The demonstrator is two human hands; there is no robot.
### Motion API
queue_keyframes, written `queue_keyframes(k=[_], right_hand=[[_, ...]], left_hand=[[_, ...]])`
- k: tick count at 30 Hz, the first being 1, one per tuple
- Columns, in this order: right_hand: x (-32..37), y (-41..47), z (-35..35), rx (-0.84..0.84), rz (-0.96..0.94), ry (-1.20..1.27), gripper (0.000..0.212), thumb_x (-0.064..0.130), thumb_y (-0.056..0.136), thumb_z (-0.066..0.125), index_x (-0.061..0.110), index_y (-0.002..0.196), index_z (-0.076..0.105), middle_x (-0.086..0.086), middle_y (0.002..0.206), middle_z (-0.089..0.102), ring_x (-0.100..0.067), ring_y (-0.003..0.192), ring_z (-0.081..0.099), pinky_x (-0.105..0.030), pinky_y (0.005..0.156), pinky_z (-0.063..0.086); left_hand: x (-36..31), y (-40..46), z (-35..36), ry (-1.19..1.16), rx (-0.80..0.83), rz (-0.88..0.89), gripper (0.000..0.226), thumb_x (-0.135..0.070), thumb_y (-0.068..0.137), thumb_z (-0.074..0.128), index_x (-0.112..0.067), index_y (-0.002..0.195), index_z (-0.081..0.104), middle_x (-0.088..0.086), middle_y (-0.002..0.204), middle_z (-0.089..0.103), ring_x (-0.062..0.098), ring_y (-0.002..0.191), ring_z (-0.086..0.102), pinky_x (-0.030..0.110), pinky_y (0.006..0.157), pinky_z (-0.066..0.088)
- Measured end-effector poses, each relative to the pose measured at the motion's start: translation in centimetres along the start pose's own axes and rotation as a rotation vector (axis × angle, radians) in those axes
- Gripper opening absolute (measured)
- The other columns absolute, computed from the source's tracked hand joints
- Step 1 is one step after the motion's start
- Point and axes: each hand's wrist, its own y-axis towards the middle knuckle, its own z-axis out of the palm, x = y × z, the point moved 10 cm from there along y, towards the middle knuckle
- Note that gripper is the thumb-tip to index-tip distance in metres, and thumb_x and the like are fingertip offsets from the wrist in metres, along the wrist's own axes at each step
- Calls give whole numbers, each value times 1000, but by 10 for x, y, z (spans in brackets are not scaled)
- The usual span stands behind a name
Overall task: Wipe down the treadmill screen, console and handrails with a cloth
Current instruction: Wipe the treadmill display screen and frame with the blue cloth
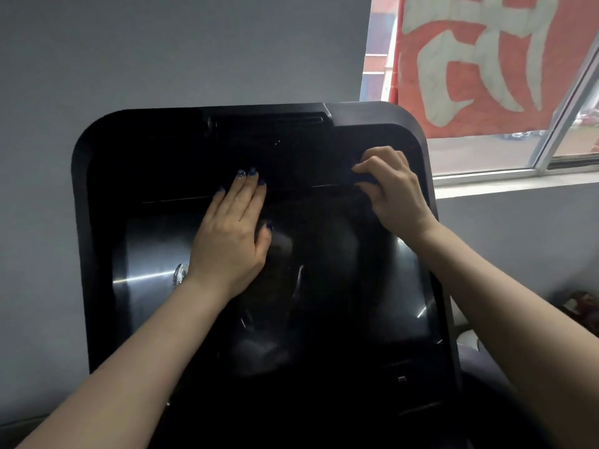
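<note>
The black treadmill console (97, 176) fills the middle of the view, and its glossy dark screen (149, 280) reflects light. My left hand (231, 236) lies flat with straight fingers on the upper edge of the screen. At the console's upper right, my right hand (393, 192) has its fingers curled and pinches a small dark cloth (364, 179) against the panel. The cloth is hard to tell apart from the black surface. No handrails are in view.
A grey wall (162, 50) stands behind the console. A window (486, 157) at the right has a red banner (479, 59) with white characters hanging outside it. Some indistinct items (580, 309) lie low at the far right.
</note>
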Motion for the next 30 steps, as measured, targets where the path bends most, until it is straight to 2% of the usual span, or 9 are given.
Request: queue_keyframes(k=[4,8,12,14,18,24,27,30], right_hand=[[-3,1,5,-48,102,-14,15,0,86,65,0,101,64,-14,110,58,-29,101,50,-17,85,35],[-8,-7,-2,22,10,-24,15,1,88,64,0,102,66,-15,110,58,-31,101,51,-14,89,33],[-17,2,-9,-40,81,-40,15,1,86,64,-2,100,66,-16,107,59,-33,98,52,-18,84,33],[-15,3,-4,-51,95,-28,15,1,85,64,-2,100,65,-15,108,58,-30,99,50,-16,84,33],[-15,-7,-7,13,-5,-8,14,0,87,64,-2,101,66,-15,109,58,-29,101,51,-8,92,30],[-26,0,-13,-79,94,-39,16,-5,83,64,-3,98,65,-17,106,59,-36,97,53,-12,84,31],[-22,-8,-13,-12,11,-26,14,-4,85,64,-3,99,65,-17,107,59,-33,98,52,-11,89,33],[-33,-5,-25,1,1,-57,14,-6,83,65,-3,97,66,-17,105,60,-34,96,55,-18,88,35]], left_hand=[[0,0,1,6,15,0,60,-28,95,40,-4,149,38,12,159,32,24,149,23,36,122,11],[0,1,0,-9,32,-3,61,-31,96,37,-4,150,37,12,159,31,24,149,23,36,122,10],[0,2,0,-12,27,-1,61,-31,95,36,-3,149,38,13,159,32,24,149,25,36,122,12],[0,2,1,-13,21,2,60,-31,95,37,-3,149,38,12,159,32,24,149,25,37,122,12],[1,1,2,-19,18,4,61,-30,95,38,-5,150,37,10,160,29,21,150,21,35,123,9],[2,1,1,-22,3,5,60,-29,94,41,-5,149,38,10,160,30,21,150,22,32,122,7],[2,1,2,-18,1,5,60,-30,94,40,-5,149,39,10,159,31,22,149,24,35,122,11],[1,1,1,-14,-5,11,60,-30,94,39,-4,149,40,10,159,31,22,149,25,34,122,10]])
